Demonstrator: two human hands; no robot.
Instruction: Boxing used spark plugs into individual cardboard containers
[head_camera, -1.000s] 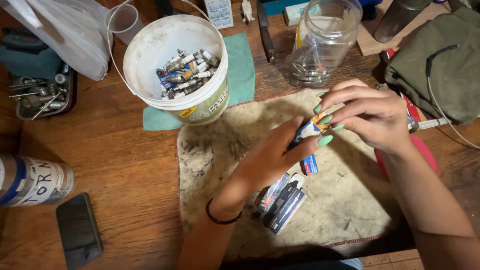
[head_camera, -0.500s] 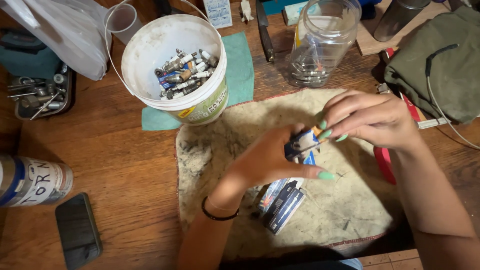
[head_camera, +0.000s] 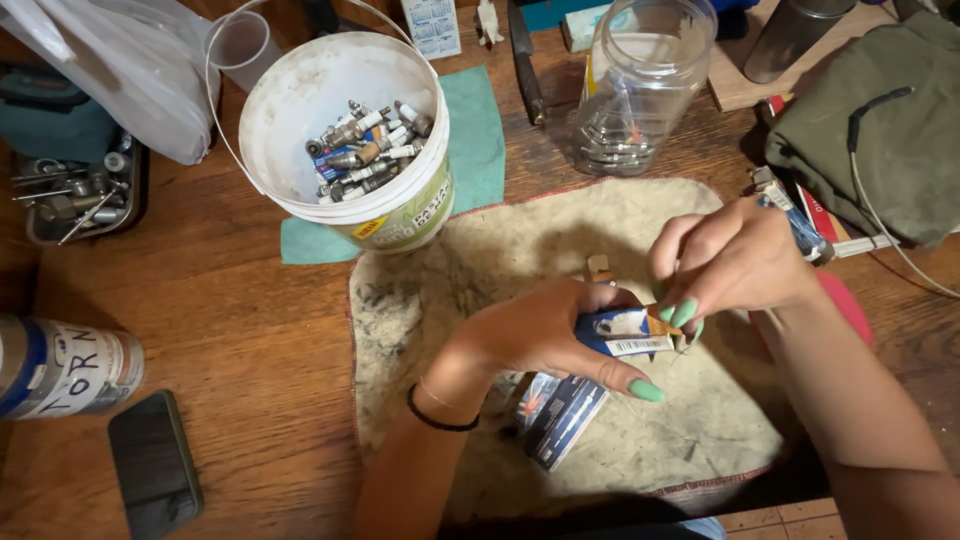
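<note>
Now, left hand (head_camera: 545, 330): curled around small blue-and-white cardboard box (head_camera: 625, 332), frame centre, above beige towel (head_camera: 450, 300).
right hand (head_camera: 735, 262): fingertips pinching box's right end.
nearby: flattened blue boxes (head_camera: 560, 415) on towel.

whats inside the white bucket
The white bucket holds a heap of used spark plugs, metal with pale ceramic ends. Whatever lies beneath the heap is covered.

Workshop: worn wood bench (head_camera: 250, 330), bucket of old spark plugs (head_camera: 365, 150), tool tray (head_camera: 75, 190).
</note>
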